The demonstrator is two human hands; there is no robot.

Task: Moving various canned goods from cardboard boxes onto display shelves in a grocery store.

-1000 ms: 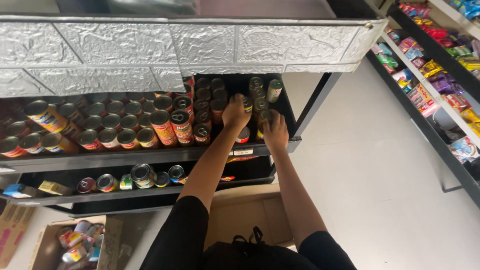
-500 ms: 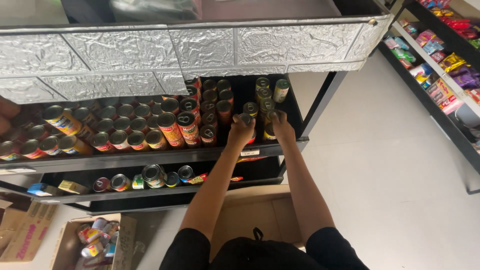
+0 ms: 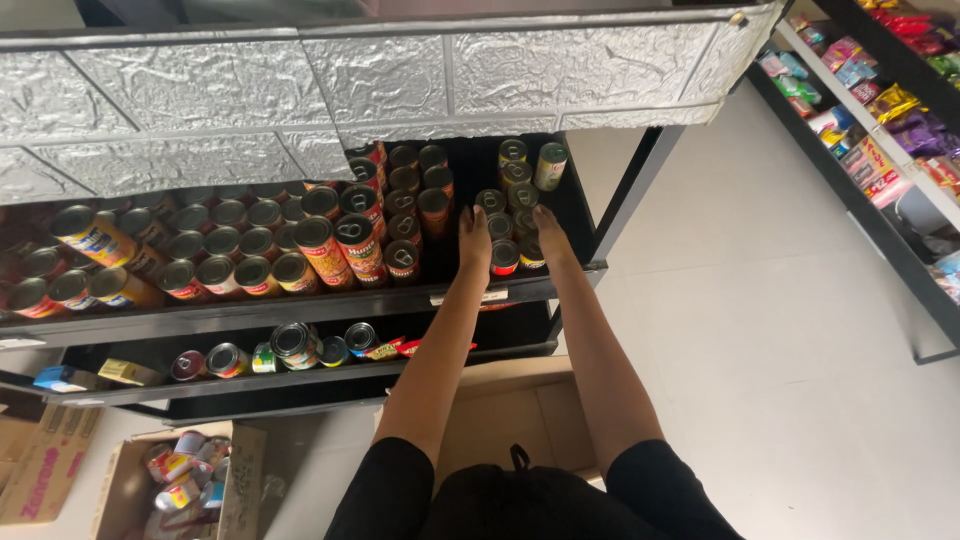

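Observation:
My left hand (image 3: 473,240) and right hand (image 3: 550,236) reach to the middle shelf of a black rack (image 3: 300,312). They lie flat with fingers stretched, one on each side of a short column of small cans (image 3: 506,256). Both palms rest against those cans and neither hand wraps around one. To the left of my left hand stand taller red-labelled cans (image 3: 360,245). Green-labelled cans (image 3: 550,165) stand further back on the shelf.
A silver embossed panel (image 3: 400,80) overhangs the rack. The lower shelf holds mixed cans (image 3: 295,345). An open cardboard box with cans (image 3: 185,475) sits at the lower left, another box (image 3: 500,410) below my arms. Shelves of snack packets (image 3: 880,110) line the right.
Both hands have straightened from gripping the small cans to lying flat along their sides, and the view has shifted slightly to the right.

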